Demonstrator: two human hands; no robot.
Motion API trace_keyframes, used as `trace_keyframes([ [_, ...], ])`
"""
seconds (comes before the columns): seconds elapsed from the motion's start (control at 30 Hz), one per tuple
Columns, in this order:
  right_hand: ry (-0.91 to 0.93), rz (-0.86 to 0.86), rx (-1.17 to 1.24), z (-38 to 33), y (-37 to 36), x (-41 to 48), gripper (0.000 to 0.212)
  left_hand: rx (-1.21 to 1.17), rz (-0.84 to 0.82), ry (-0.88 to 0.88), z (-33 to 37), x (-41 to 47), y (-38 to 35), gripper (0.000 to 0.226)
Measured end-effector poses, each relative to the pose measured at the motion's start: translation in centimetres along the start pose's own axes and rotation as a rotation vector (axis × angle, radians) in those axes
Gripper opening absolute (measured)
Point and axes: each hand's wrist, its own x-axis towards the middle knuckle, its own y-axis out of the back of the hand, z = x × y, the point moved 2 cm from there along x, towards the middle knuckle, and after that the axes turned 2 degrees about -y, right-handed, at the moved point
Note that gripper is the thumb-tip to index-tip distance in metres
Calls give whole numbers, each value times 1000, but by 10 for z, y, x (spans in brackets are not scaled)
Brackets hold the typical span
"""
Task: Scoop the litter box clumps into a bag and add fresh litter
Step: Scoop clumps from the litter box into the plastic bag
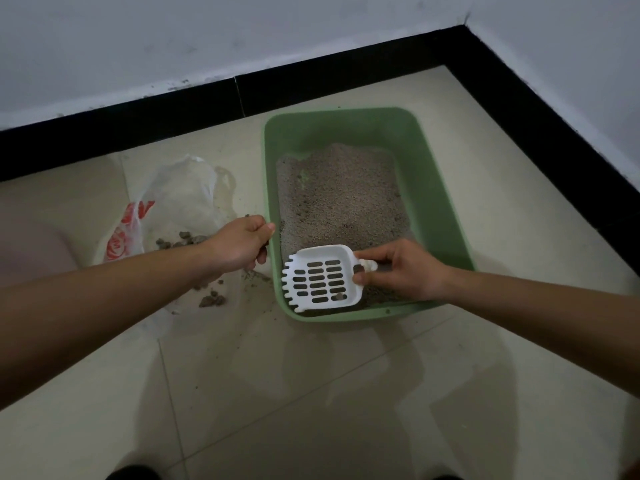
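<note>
One small clump rides my white slotted plastic scoop [320, 279], right grip [398, 271] clamped on its handle. Left grip [242, 242] pinches the clear plastic bag [180, 195]; a tilt would spill it over the green plastic litter box [433, 188] onto the floor.

Both forearms are bare to the frame's edge, with no sleeves, and the left hand [242, 242] and right hand [403, 270] wear no gloves, rings or watch.

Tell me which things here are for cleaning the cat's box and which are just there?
For the job: green litter box, white scoop in the right hand, plastic bag, clumps, left hand on the box rim.

Just there: black baseboard, wall.
</note>
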Motion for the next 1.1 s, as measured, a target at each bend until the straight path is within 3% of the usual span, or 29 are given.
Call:
trace_keyframes([
  [0.1,-19,-2,66,-10,10,1,33,199,129,-115,12,-12,23,39],
  [0.23,-6,77,59,-51,36,7,32,569,593,-458,25,-49,76,24],
  [0.3,-18,109,28,-78,42,16,27,642,735,-455,17,-61,98,39],
  [0.43,-40,145,-255,-138,28,50,30,581,630,-107,-19,-63,121,81],
  [0.53,40,122,-698,-191,-18,69,18,302,578,-40,-44,-60,128,60],
  [0.6,184,132,-1008,-222,-53,75,4,248,618,-27,-52,-58,131,41],
  [0.73,520,76,-1339,-247,-94,79,27,219,687,-49,-58,-55,136,29],
  [0.83,657,96,-1456,-240,-96,81,13,166,700,-43,-64,-53,140,28],
  [0.93,769,192,-1512,-228,-90,79,37,100,696,-27,-68,-51,144,31],
  [1.1,743,237,-1481,-214,-88,88,37,7,686,8,-71,-48,146,25],
])
